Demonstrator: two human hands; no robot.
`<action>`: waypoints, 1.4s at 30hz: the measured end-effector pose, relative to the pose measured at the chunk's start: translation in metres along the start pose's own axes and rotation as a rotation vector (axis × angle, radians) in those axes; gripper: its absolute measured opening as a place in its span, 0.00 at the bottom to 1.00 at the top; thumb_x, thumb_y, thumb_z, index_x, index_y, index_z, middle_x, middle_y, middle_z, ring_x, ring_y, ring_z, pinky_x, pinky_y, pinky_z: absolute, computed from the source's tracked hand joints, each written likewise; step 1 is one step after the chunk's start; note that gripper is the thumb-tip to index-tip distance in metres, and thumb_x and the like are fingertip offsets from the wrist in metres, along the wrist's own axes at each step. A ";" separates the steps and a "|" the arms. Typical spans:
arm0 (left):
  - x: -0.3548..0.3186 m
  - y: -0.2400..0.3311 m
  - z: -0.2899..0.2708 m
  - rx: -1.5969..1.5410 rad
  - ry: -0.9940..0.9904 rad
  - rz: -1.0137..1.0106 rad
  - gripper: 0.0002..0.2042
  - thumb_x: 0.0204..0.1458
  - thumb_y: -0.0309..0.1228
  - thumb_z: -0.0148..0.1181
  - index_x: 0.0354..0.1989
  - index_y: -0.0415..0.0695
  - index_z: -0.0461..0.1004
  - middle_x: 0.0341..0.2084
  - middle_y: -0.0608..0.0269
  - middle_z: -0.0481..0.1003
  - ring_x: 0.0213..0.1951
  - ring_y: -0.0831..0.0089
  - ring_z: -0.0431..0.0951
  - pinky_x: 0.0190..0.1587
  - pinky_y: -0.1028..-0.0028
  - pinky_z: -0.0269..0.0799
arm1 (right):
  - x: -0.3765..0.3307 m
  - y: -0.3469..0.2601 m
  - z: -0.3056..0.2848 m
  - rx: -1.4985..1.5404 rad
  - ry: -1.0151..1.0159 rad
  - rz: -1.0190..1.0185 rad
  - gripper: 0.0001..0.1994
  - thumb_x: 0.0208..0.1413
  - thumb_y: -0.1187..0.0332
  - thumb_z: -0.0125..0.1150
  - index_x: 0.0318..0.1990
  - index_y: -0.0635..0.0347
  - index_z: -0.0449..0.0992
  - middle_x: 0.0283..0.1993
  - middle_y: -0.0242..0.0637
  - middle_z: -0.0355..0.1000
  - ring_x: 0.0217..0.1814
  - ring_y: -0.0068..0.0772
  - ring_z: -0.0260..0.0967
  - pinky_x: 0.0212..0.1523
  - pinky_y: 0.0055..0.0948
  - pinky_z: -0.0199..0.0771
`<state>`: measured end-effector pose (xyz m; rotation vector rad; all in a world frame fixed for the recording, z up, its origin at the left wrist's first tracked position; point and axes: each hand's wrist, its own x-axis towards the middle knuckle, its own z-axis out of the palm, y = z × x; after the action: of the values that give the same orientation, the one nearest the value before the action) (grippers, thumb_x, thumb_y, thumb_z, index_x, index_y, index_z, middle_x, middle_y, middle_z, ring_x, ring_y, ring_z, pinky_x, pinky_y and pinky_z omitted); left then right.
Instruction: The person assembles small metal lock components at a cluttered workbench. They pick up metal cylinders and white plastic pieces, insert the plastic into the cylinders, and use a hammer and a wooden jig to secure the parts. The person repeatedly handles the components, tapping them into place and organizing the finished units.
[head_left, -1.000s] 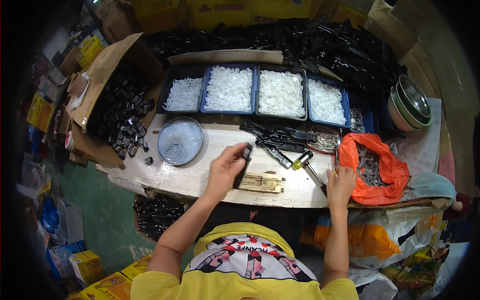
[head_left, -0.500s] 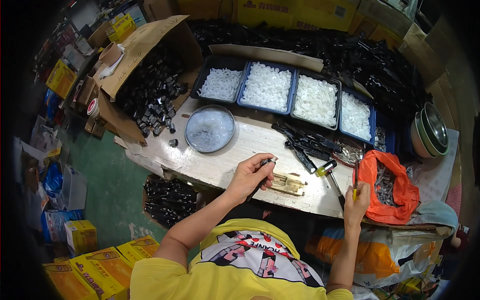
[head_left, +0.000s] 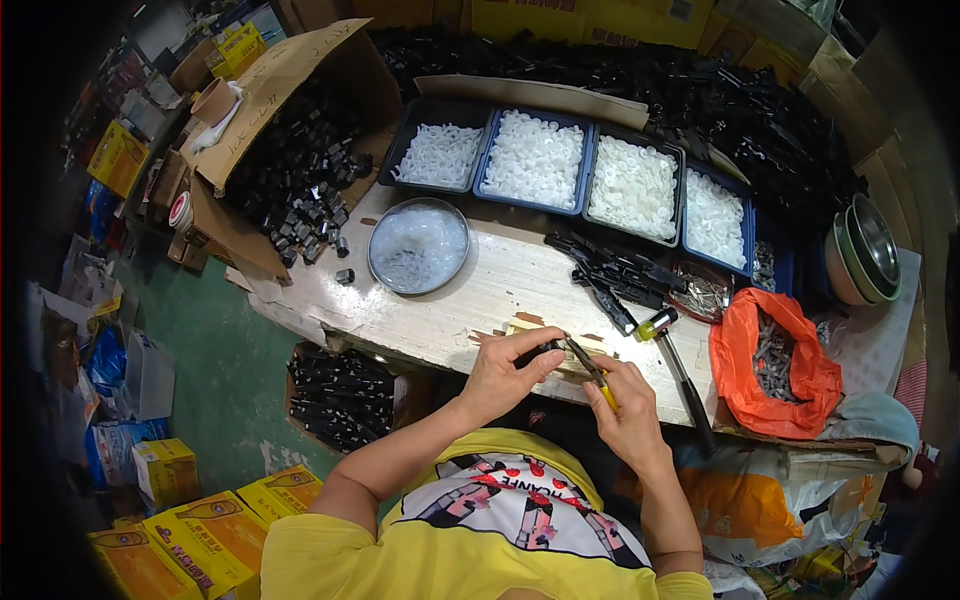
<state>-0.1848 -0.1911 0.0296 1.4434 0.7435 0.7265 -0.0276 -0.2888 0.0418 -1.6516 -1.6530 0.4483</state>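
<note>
Above the table's front edge, my left hand (head_left: 497,376) is closed on a small black plastic part (head_left: 540,352), its end held up between thumb and forefinger. Most of that part is hidden by the fingers. My right hand (head_left: 628,408) grips a slim, dark-tipped tool with a yellow handle (head_left: 604,384). The tool's tip reaches the end of the black part; whether they touch I cannot tell. Just behind both hands lies a pale yellowish block-like fixture (head_left: 522,323), partly covered by them. To the right of it rests a hammer (head_left: 684,378) with a yellowish head and a black handle.
Trays of small white plastic pieces (head_left: 532,155) line the table's back. A round metal dish (head_left: 418,246) stands left, beside a carton of black parts (head_left: 310,190). Black assemblies (head_left: 615,278) lie mid-table. An orange-red bag (head_left: 735,345) of grey pieces sits right.
My right hand has swung left from beside the orange-red bag, bringing the yellow-handled tool to the black part. The left hand stays near its place, still holding that part.
</note>
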 end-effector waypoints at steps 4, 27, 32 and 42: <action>0.002 -0.007 0.002 0.158 0.034 0.134 0.13 0.48 0.30 0.59 0.40 0.35 0.73 0.27 0.56 0.77 0.25 0.75 0.76 0.28 0.77 0.69 | 0.001 -0.001 0.000 -0.053 -0.009 0.009 0.07 0.45 0.76 0.59 0.28 0.72 0.70 0.39 0.48 0.70 0.37 0.47 0.66 0.36 0.36 0.68; -0.074 -0.084 -0.089 0.241 -0.259 -0.261 0.13 0.47 0.36 0.58 0.41 0.46 0.73 0.25 0.62 0.75 0.27 0.68 0.75 0.32 0.74 0.69 | 0.000 -0.013 0.026 -0.147 -0.322 -0.114 0.09 0.43 0.76 0.60 0.28 0.69 0.65 0.41 0.46 0.67 0.40 0.49 0.62 0.40 0.39 0.63; -0.153 -0.191 -0.187 1.518 0.049 -0.190 0.08 0.40 0.41 0.58 0.31 0.58 0.75 0.24 0.74 0.69 0.36 0.68 0.63 0.39 0.60 0.53 | -0.007 0.003 0.005 -0.273 -0.254 0.049 0.10 0.54 0.70 0.53 0.32 0.73 0.68 0.39 0.47 0.65 0.37 0.42 0.63 0.39 0.32 0.63; -0.159 -0.277 -0.302 1.583 0.341 -0.439 0.14 0.46 0.30 0.49 0.42 0.49 0.73 0.47 0.56 0.66 0.50 0.58 0.63 0.50 0.60 0.57 | -0.014 -0.003 0.000 -0.357 -0.220 0.144 0.10 0.53 0.71 0.54 0.32 0.73 0.67 0.38 0.47 0.65 0.38 0.45 0.61 0.39 0.33 0.61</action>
<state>-0.5250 -0.1431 -0.2442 2.3757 2.0770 -0.1366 -0.0313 -0.3029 0.0399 -2.0540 -1.8640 0.4369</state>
